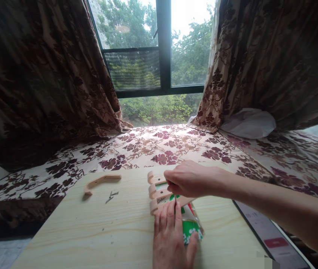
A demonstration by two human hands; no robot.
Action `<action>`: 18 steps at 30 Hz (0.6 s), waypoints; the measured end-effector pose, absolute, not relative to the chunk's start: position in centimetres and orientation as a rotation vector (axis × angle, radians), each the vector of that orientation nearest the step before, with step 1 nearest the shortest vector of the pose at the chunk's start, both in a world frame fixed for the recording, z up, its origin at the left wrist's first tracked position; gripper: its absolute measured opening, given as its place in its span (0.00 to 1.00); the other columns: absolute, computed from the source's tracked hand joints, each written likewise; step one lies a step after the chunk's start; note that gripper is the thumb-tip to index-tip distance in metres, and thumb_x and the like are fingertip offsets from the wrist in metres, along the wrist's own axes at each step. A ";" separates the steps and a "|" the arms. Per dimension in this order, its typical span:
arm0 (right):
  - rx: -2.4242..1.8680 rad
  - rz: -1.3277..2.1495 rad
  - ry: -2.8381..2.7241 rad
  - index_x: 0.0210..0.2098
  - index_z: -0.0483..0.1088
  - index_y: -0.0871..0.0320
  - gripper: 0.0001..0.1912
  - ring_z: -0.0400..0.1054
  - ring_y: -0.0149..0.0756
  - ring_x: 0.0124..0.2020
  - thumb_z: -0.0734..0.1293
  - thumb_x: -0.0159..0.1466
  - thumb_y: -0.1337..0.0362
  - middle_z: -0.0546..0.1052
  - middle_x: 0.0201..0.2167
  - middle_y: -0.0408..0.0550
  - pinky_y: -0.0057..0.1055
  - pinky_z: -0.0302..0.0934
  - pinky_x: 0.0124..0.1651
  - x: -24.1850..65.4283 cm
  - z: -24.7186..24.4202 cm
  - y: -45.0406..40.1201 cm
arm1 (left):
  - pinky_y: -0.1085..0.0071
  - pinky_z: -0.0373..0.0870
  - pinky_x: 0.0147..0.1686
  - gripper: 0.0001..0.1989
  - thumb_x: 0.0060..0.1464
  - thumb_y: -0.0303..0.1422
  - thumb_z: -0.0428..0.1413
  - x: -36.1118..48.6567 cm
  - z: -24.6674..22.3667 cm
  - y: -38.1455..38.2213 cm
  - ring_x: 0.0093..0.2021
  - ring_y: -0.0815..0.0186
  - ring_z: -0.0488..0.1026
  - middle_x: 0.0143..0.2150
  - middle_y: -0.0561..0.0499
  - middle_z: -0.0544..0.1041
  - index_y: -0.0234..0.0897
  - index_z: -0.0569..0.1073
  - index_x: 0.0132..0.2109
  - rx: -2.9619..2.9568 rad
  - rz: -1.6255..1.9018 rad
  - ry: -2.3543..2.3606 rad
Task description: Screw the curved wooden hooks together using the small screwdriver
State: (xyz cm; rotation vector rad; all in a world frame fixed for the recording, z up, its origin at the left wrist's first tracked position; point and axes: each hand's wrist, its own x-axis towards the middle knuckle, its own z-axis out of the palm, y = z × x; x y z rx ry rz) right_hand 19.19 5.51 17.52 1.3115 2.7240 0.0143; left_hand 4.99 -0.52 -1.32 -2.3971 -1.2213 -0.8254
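Note:
My right hand (185, 179) is closed in a fist around what looks like a screwdriver; only its thin shaft (175, 198) shows, and the handle is hidden. The shaft points down toward the wooden piece with rounded ends (154, 205), its tip by my left fingertips. My left hand (170, 235) lies flat, fingers stretched, over the nearest wooden bar and a green, white and red package (191, 228). Two more rounded bars lie beyond, parallel; a dark hole or screw head shows in each. Whether the bars are joined is hidden under my hands.
A curved wooden piece (102, 182) and several small screws (111, 196) lie on the left of the pale wooden board (91, 239). A tablet (273, 239) lies at the right edge. Beyond are a flower-patterned cloth (164, 145), curtains (215, 86) and a window.

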 end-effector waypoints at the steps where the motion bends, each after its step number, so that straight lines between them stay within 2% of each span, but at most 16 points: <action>1: 1.290 0.011 2.726 0.37 0.70 0.60 0.11 0.67 0.35 0.26 0.59 0.62 0.62 0.78 0.29 0.51 0.29 0.41 0.23 19.3 17.8 5.5 | 0.61 0.58 0.57 0.32 0.54 0.45 0.53 5.0 -1.3 -0.6 0.60 0.56 0.60 0.61 0.44 0.66 0.31 0.60 0.61 -2.397 -0.824 -1.225; 8: 1.216 -0.013 2.750 0.32 0.71 0.59 0.12 0.67 0.32 0.26 0.56 0.63 0.67 0.78 0.29 0.50 0.29 0.42 0.24 19.7 17.7 5.5 | 0.61 0.56 0.58 0.33 0.55 0.45 0.52 5.0 -1.2 -0.8 0.61 0.56 0.59 0.62 0.44 0.64 0.31 0.59 0.62 -2.415 -0.801 -1.240; 13: 1.268 0.045 2.719 0.34 0.71 0.60 0.13 0.68 0.34 0.26 0.56 0.65 0.64 0.78 0.29 0.51 0.30 0.40 0.23 19.4 17.5 5.6 | 0.61 0.55 0.58 0.32 0.55 0.45 0.52 5.0 -1.2 -0.7 0.61 0.56 0.59 0.61 0.43 0.65 0.31 0.60 0.61 -2.410 -0.821 -1.227; 18: 1.223 -0.037 2.749 0.41 0.70 0.59 0.11 0.70 0.36 0.30 0.60 0.61 0.65 0.79 0.33 0.52 0.29 0.43 0.24 19.3 17.7 5.5 | 0.61 0.56 0.58 0.32 0.55 0.44 0.53 5.0 -1.2 -0.8 0.61 0.56 0.59 0.61 0.44 0.65 0.31 0.60 0.62 -2.412 -0.817 -1.228</action>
